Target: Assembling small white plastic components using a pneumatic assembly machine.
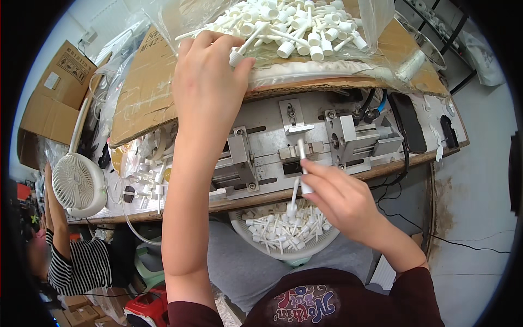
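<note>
My left hand [210, 76] is at the near left edge of a heap of white plastic caps with stems [297, 27]. Its fingers are curled, with one white stemmed cap [237, 55] between thumb and forefinger. My right hand [343, 199] pinches another white stemmed cap [303, 158], held upright in front of a small metal clamping fixture [299, 151]. Just below those fingers, a further stemmed piece [293, 204] slants over a round white basket [239, 224], which sits at my lap full of similar pieces.
Metal blocks [239, 158] and an air cylinder [376, 136] flank the fixture. Cardboard [144, 92] under the heap overhangs it. A black phone [407, 122] lies right; a small white fan [80, 185] stands left. Another person in a striped shirt [81, 264] sits at far left.
</note>
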### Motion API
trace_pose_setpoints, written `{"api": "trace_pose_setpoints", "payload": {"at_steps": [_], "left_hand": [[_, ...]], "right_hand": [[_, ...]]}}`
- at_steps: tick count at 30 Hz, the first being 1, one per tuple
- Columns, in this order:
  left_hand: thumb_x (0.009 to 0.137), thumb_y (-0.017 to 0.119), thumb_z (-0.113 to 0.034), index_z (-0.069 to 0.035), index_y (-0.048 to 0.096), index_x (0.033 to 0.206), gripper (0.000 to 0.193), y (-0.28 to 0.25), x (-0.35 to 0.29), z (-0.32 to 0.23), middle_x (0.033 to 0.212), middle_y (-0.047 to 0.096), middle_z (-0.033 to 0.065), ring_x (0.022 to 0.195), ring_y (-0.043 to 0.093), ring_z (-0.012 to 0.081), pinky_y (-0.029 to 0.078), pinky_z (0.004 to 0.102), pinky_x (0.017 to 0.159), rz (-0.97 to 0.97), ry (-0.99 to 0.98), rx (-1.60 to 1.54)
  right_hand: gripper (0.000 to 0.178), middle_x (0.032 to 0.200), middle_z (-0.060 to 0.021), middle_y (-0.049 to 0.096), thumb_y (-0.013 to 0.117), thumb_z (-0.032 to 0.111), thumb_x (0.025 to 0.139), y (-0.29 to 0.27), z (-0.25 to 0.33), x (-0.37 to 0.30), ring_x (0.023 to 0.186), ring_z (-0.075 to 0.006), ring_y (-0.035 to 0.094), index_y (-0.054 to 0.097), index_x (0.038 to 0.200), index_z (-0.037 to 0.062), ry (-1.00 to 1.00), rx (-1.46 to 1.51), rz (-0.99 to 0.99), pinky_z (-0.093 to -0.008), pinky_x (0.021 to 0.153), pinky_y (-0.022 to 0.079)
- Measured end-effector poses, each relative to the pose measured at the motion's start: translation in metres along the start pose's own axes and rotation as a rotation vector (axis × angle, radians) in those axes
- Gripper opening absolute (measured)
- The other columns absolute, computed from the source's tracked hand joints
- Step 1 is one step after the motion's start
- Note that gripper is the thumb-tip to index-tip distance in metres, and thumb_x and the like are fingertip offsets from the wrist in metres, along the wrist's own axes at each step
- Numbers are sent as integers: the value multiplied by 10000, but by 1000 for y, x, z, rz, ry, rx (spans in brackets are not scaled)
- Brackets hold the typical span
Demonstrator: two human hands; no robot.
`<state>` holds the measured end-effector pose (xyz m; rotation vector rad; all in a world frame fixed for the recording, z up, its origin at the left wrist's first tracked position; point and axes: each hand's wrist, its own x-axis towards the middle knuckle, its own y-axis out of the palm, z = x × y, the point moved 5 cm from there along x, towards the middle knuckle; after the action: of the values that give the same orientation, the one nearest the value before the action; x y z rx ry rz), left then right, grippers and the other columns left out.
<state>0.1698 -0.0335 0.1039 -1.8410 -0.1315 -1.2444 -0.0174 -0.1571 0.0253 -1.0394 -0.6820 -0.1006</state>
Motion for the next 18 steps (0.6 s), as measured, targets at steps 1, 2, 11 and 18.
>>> {"api": "trace_pose_setpoints", "payload": {"at_steps": [1, 2, 11, 18], "left_hand": [[777, 778, -160, -62, 739, 937, 191, 7, 2, 2, 919, 691, 84, 968, 623, 266, 515, 382, 811, 8, -7, 28], [783, 771, -160, -58, 737, 931, 183, 11, 5, 2, 914, 689, 86, 954, 627, 271, 516, 384, 809, 54, -15, 49], [864, 745, -156, -13, 713, 900, 151, -12, 2, -5, 902, 684, 72, 692, 666, 175, 533, 304, 623, 26, -266, -365], [826, 789, -17, 20, 685, 926, 149, -53, -27, -27, 1051, 622, 41, 783, 638, 58, 515, 157, 616, 39, -256, -600]], "right_hand": [[298, 1225, -176, 678, 785, 43, 740, 5, 1, -2, 750, -217, 683, 673, 1011, -8, -18, -64, 21, -285, 638, 530], [283, 1218, -172, 685, 780, 53, 745, 8, 2, -1, 702, -198, 674, 678, 1003, -4, -36, -127, 41, -278, 597, 514], [268, 1181, -183, 704, 664, 76, 722, 15, 7, 11, 551, -97, 576, 688, 973, -17, -170, -198, 54, -233, 540, 444], [289, 1177, -189, 702, 664, 76, 733, 21, 2, -8, 572, -109, 598, 689, 1001, -29, -145, -152, -41, -242, 542, 453]]}}
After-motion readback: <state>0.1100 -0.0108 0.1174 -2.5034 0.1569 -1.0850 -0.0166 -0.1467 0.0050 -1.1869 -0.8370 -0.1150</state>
